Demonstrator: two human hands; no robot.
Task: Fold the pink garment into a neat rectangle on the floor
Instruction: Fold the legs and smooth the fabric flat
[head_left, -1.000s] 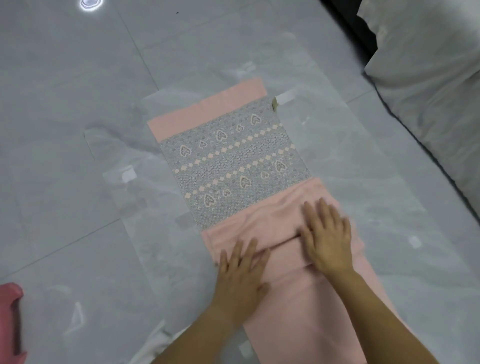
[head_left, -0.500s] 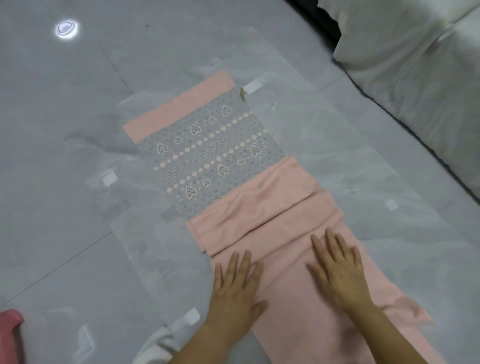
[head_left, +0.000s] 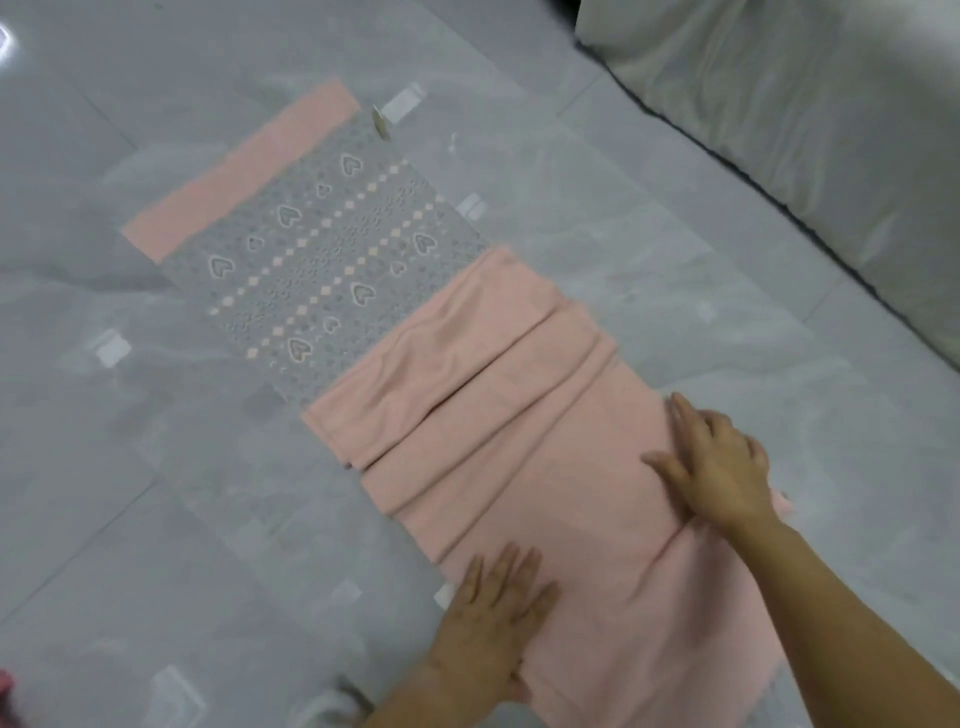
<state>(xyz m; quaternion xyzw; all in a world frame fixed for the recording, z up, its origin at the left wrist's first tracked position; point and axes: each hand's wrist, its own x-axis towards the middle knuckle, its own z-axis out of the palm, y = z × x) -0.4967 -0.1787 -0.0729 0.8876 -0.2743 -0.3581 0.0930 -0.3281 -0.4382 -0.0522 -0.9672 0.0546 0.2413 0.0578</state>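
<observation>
The pink garment (head_left: 519, 426) lies stretched out as a long strip on the floor, running from the far left towards me. Its far part is a grey panel (head_left: 322, 260) printed with hearts and diamonds, edged by a plain pink band. The near pink part has several loose creases across it. My left hand (head_left: 493, 618) lies flat, fingers spread, on the garment's left edge close to me. My right hand (head_left: 717, 462) presses flat on its right edge, further away. Neither hand grips the cloth.
A clear plastic sheet (head_left: 545, 171) taped to the grey tiled floor lies under the garment. A grey fabric-covered block (head_left: 810, 130) fills the far right corner. A bit of something red (head_left: 5, 686) shows at the bottom left edge.
Both hands slid along the garment towards me, off the creased fold onto the lower pink part, and moved apart to its two side edges. The view shifted, showing more of the near cloth.
</observation>
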